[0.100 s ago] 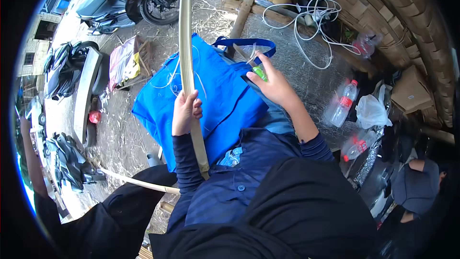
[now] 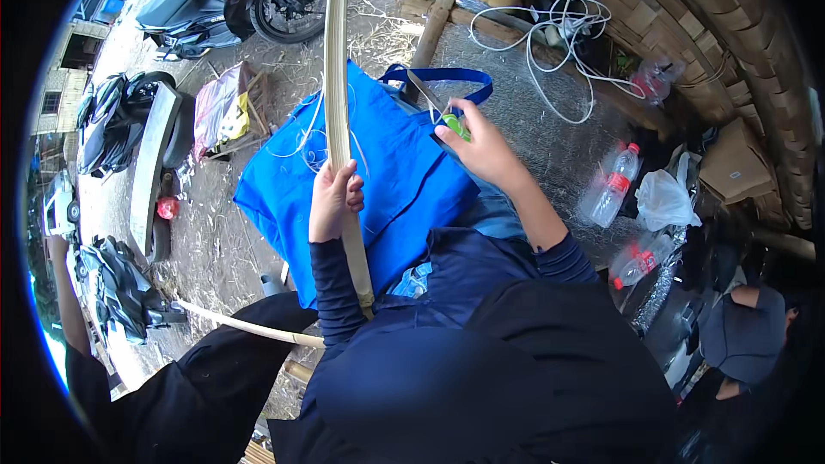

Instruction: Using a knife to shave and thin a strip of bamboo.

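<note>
Two bare hands work over a blue cloth (image 2: 378,180): the left hand (image 2: 333,199) stays clamped on a long bamboo strip (image 2: 337,77) crossing it, while the right hand (image 2: 483,148), unmoved, grips a green-handled knife (image 2: 454,125) at its upper edge.

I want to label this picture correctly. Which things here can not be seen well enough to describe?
Head view:
- Green-handled tool: mostly covered by the right hand; its kind cannot be told.
- Bamboo strip: top cut off by the upper picture edge, middle wrapped by the left hand.
- Thin shavings on the blue cloth: too fine to count.
- Plastic bottles: labels too small.
</note>
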Motion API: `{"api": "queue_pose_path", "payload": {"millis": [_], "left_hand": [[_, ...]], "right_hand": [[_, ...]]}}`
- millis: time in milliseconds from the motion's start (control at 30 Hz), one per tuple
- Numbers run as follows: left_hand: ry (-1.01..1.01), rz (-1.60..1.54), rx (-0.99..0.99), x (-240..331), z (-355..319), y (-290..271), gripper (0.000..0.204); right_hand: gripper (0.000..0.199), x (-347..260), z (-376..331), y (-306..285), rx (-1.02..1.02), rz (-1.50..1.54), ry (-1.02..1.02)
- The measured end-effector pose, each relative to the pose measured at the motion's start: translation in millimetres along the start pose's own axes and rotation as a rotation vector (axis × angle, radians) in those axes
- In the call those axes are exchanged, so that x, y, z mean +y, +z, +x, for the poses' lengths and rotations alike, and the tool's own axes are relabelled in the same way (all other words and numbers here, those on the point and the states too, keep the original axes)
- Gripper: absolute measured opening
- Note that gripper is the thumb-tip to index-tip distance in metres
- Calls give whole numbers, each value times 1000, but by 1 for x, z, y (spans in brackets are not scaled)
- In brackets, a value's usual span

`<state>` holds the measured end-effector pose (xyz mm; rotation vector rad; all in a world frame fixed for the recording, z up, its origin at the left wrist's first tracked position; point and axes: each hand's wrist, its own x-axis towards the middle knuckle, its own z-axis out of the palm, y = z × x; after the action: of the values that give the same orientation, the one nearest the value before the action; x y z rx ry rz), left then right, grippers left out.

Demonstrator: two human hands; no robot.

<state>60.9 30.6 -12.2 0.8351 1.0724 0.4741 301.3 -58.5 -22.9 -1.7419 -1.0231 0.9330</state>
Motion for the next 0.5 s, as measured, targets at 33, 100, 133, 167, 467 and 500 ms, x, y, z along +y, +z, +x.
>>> {"api": "queue_pose_path", "payload": {"millis": [33, 100, 133, 167, 467, 500], "left_hand": [[-2, 10, -15, 0, -2, 3, 21], [-10, 17, -19, 1, 0, 4, 21], [-13, 23, -17, 3, 3, 5, 21], [-1, 26, 6, 4, 4, 7, 21], [-73, 65, -51, 2, 31, -15, 22], [-73, 74, -83, 3, 37, -10, 22]], "right_hand": [[47, 5, 4, 5, -17, 5, 70], [43, 6, 1, -5, 22, 4, 163], [40, 6, -2, -11, 54, 7, 251], [34, 12, -9, -20, 136, -32, 294], [32, 158, -208, -67, 836, -431, 504], [36, 172, -238, -69, 935, -566, 688]]}}
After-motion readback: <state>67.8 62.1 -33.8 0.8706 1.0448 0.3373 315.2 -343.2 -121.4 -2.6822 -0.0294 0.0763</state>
